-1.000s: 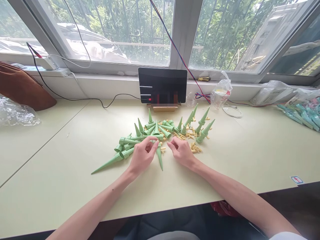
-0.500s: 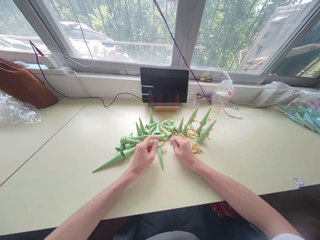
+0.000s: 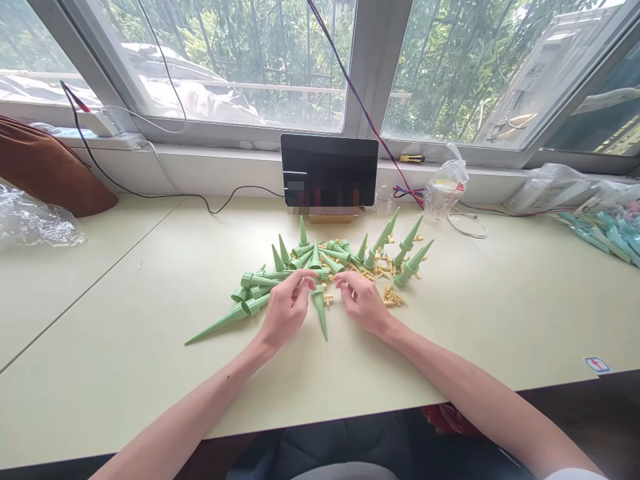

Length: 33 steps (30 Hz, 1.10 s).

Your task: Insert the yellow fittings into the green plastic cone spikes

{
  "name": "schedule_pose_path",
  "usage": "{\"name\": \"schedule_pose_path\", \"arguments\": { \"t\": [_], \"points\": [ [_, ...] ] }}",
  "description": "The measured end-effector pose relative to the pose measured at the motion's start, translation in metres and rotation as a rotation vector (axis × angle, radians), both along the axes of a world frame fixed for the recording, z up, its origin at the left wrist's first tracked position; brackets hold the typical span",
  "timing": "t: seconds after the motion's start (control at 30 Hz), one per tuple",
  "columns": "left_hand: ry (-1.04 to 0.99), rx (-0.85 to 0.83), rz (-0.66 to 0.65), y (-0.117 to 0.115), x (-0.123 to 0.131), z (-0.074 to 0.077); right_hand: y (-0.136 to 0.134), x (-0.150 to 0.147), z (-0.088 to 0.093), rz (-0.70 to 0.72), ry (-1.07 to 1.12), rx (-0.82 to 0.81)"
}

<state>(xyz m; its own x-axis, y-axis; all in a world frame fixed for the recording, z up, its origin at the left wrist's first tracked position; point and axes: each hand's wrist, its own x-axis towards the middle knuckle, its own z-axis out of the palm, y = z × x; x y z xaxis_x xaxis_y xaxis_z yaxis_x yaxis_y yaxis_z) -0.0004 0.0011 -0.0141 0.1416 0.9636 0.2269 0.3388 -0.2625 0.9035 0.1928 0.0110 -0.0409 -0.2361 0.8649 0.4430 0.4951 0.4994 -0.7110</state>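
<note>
My left hand [image 3: 287, 305] hovers at the right side of a pile of green plastic watering spikes [image 3: 263, 281], its fingers curved and parted from the thumb, with nothing seen between them. One green spike [image 3: 321, 313] lies beside it, point toward me, with a small yellow valve piece [image 3: 328, 299] next to it. Across a short gap is my right hand [image 3: 364, 303], also with fingers apart and no object visible in it. Close to its right side lies a heap of small yellow valves [image 3: 393, 296]. Several spikes fitted with yellow valves, such as one spike [image 3: 413, 264], lean beyond that hand.
A dark tablet [image 3: 330, 170] stands on a cardboard support [image 3: 334, 217] behind the pile. Cables [image 3: 210, 208] run along the table's back. A clear bag with a cup [image 3: 445, 187] and blue-green pieces in plastic [image 3: 607, 230] are to the right; a brown bag [image 3: 50, 167] is at left.
The fingertips of both hands have parted from their thumbs, from a pinch to a looser, wider pose. Both arms, the spikes and the yellow pieces stay in place.
</note>
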Motion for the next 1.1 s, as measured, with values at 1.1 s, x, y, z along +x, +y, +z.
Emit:
{"name": "schedule_pose_path", "arguments": {
  "t": [1.1],
  "points": [
    [0.038, 0.024, -0.029, -0.0005, 0.0023, 0.0021, -0.0034, -0.0007, 0.0002, -0.063, -0.293, -0.043]
  ]
}}
